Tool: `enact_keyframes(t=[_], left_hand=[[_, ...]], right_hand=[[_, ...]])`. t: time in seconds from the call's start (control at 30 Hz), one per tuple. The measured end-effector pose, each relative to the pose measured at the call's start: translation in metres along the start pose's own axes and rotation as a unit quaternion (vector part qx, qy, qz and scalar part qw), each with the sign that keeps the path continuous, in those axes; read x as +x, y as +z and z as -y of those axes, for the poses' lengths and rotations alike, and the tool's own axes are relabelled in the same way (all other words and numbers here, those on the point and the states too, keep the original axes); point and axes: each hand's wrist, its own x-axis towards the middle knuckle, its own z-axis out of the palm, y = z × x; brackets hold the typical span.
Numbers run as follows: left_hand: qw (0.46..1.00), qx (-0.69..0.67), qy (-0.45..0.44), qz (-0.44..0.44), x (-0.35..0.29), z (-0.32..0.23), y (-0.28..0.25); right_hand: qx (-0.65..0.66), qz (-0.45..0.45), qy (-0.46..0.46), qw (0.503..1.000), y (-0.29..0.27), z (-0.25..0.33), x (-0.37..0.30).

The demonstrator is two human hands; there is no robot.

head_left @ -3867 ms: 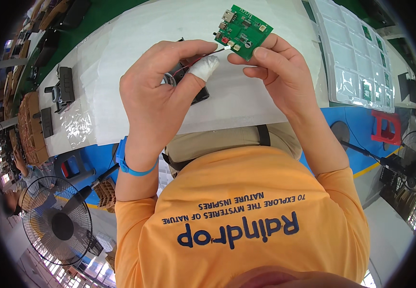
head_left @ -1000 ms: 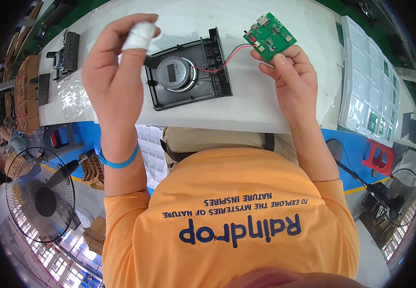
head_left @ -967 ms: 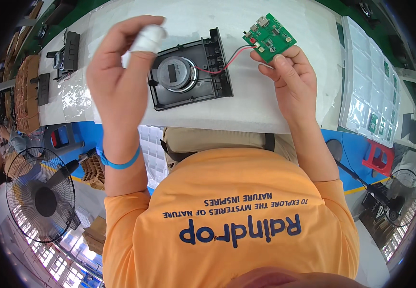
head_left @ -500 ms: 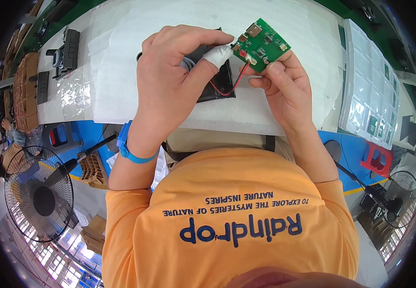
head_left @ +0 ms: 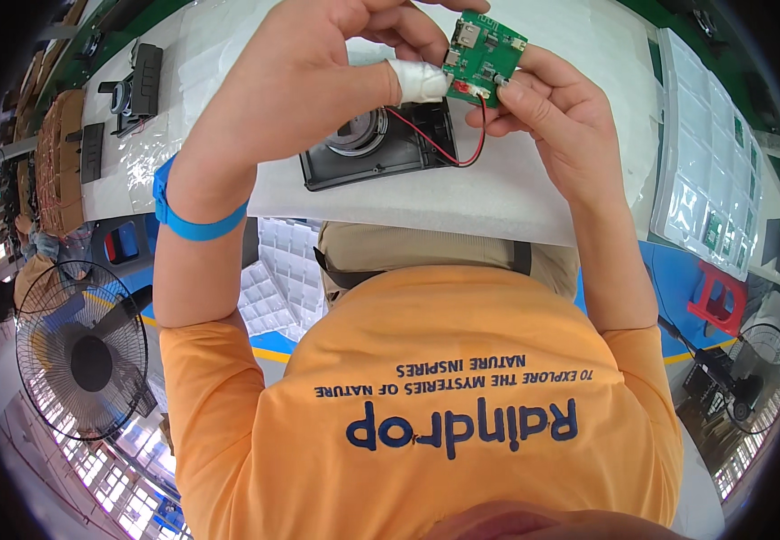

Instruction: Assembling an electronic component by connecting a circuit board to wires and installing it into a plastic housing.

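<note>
A green circuit board (head_left: pixel 491 56) is held up above the table, with metal ports along its left edge and a red and a white connector low on it. My right hand (head_left: pixel 559 112) pinches the board's lower right side between thumb and fingers. On the opposite side, my left hand (head_left: pixel 318 76) grips the board's left and top edges; its thumb wears a white wrap (head_left: pixel 419 82) and presses beside the red connector. A red and black wire pair (head_left: pixel 462 164) loops down from the board to a black speaker housing (head_left: pixel 390 163) with a round speaker (head_left: pixel 357 137), lying below my hands.
Another black speaker part (head_left: pixel 143 90) stands at the table's left, beside a brown cardboard box (head_left: pixel 59 162). A clear compartment tray (head_left: pixel 705 171) with several green boards lies at the right. Fans (head_left: pixel 84 351) stand on both sides, and a red stool (head_left: pixel 718 299) is at the right.
Both hands and the board have moved farther away, and the board has turned more upright. My left thumb now presses lower on its edge. More of the speaker housing shows.
</note>
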Motion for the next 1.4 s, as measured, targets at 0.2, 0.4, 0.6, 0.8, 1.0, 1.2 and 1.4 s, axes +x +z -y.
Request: enact_keyframes(t=[0.2, 0.4, 0.6, 0.8, 1.0, 1.2, 1.4], left_hand=[[1.0, 0.011, 0.021, -0.005, -0.006, -0.03, 0.015], [0.96, 0.136, -0.137, -0.204, -0.035, -0.028, -0.002], [0.951, 0.236, -0.112, -0.166, -0.053, -0.014, 0.003], [0.936, 0.259, -0.067, -0.231, -0.043, -0.01, 0.052], [0.9, 0.322, -0.067, -0.287, -0.029, -0.004, 0.078], [0.889, 0.325, -0.053, -0.319, -0.029, -0.003, 0.077], [0.884, 0.336, -0.044, -0.323, -0.029, 0.001, 0.077]], right_hand=[[0.0, -0.004, 0.017, 1.0, -0.002, -0.003, -0.001], [0.005, -0.057, 0.004, 0.998, -0.006, -0.014, 0.001], [0.011, -0.081, 0.029, 0.996, -0.009, -0.014, 0.002], [0.017, -0.086, 0.003, 0.996, 0.0, -0.014, -0.001], [-0.025, -0.12, -0.084, 0.989, 0.012, -0.01, -0.009], [-0.054, -0.109, -0.123, 0.985, 0.016, -0.01, -0.013], [-0.085, -0.044, -0.133, 0.986, 0.007, -0.012, -0.013]])
